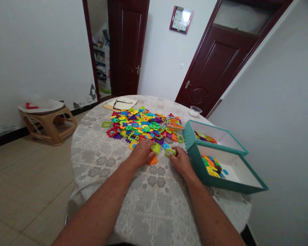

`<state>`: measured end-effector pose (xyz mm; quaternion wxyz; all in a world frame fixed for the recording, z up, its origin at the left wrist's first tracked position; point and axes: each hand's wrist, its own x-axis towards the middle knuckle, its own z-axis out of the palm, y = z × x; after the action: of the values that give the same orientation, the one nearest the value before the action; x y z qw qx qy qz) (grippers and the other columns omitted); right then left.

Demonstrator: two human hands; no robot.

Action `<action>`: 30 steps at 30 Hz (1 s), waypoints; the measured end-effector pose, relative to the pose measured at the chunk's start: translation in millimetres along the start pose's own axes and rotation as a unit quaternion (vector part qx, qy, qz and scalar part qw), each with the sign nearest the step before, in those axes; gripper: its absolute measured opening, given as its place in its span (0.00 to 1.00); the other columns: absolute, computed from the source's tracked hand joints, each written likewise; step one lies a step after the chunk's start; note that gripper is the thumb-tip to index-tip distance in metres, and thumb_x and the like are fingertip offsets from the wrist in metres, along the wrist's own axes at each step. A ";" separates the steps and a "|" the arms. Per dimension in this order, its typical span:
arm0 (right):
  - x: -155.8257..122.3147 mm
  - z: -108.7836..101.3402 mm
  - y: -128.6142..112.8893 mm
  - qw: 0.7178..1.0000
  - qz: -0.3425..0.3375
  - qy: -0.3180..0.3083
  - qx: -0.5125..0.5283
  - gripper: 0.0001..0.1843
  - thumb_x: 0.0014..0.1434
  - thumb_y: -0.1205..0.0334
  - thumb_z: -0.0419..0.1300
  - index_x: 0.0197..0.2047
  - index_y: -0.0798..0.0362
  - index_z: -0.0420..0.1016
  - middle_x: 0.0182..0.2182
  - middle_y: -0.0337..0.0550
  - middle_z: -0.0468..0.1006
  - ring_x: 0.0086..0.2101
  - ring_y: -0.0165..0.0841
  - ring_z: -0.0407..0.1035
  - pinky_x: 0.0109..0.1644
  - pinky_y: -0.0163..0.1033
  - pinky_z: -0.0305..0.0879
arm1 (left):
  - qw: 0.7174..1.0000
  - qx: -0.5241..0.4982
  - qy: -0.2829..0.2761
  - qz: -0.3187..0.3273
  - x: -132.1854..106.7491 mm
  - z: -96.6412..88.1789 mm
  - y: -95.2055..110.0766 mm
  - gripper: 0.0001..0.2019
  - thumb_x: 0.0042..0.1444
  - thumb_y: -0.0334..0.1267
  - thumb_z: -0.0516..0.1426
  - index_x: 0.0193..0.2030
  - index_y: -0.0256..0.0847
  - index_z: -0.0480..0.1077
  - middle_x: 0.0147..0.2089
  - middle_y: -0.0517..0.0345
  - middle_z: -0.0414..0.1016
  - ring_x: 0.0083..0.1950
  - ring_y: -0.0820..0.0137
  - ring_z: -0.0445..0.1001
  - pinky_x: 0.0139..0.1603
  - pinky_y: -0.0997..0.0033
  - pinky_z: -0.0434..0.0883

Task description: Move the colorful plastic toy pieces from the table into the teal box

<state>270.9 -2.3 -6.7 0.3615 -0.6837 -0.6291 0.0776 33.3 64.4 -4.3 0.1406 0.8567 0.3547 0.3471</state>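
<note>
Near the front of a heap of colourful plastic gear-shaped building pieces, both of my hands rest close to the tablecloth. My left hand is closed on a yellow-green building piece, its fingertips partly hidden by the hand. An orange toothed piece lies just under those fingers. My right hand pinches a yellow-green toothed frame piece between thumb and fingers. A blue piece lies right behind that frame piece.
A teal two-part box at the right holds more pieces. Behind the heap's right side stands a clear tub of pieces. Glasses lie on paper at the back left. A clear bowl sits at the far right edge.
</note>
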 end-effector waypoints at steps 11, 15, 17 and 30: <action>-9.9 -1.7 -34.4 0.948 0.058 -0.143 0.277 0.17 0.64 0.43 0.58 0.40 0.49 0.71 0.28 0.34 0.73 0.25 0.31 0.67 0.28 0.35 0.62 | 0.989 -0.120 0.012 0.087 0.6 0.7 9.4 0.20 0.60 0.31 0.62 0.59 0.44 0.71 0.60 0.48 0.76 0.62 0.61 0.74 0.66 0.56 0.72; -11.0 6.4 -34.2 0.931 0.113 -0.135 0.318 0.20 0.59 0.43 0.63 0.45 0.49 0.69 0.23 0.32 0.72 0.22 0.32 0.65 0.26 0.35 0.61 | 0.989 -0.106 -0.018 0.097 -1.4 -2.9 14.7 0.19 0.61 0.33 0.62 0.59 0.44 0.71 0.59 0.49 0.78 0.61 0.60 0.74 0.65 0.57 0.71; -10.2 7.5 -33.7 0.926 0.137 -0.115 0.332 0.26 0.56 0.44 0.65 0.52 0.50 0.69 0.22 0.31 0.72 0.22 0.33 0.65 0.26 0.36 0.61 | 0.992 -0.078 -0.023 0.092 -2.2 -6.7 15.5 0.23 0.60 0.34 0.63 0.62 0.44 0.69 0.61 0.49 0.77 0.62 0.59 0.74 0.66 0.57 0.70; -6.3 8.2 -24.4 0.979 0.071 -0.077 0.178 0.14 0.58 0.49 0.58 0.39 0.50 0.73 0.23 0.34 0.71 0.25 0.34 0.65 0.32 0.37 0.59 | 0.902 0.244 -0.017 -0.357 -4.3 -41.1 6.0 0.20 0.61 0.50 0.60 0.55 0.41 0.71 0.55 0.39 0.75 0.57 0.45 0.73 0.54 0.48 0.71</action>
<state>245.4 -6.1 -0.3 0.4214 -0.6435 -0.5811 0.2656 5.6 56.9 26.0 0.0471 0.6862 0.7077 0.1617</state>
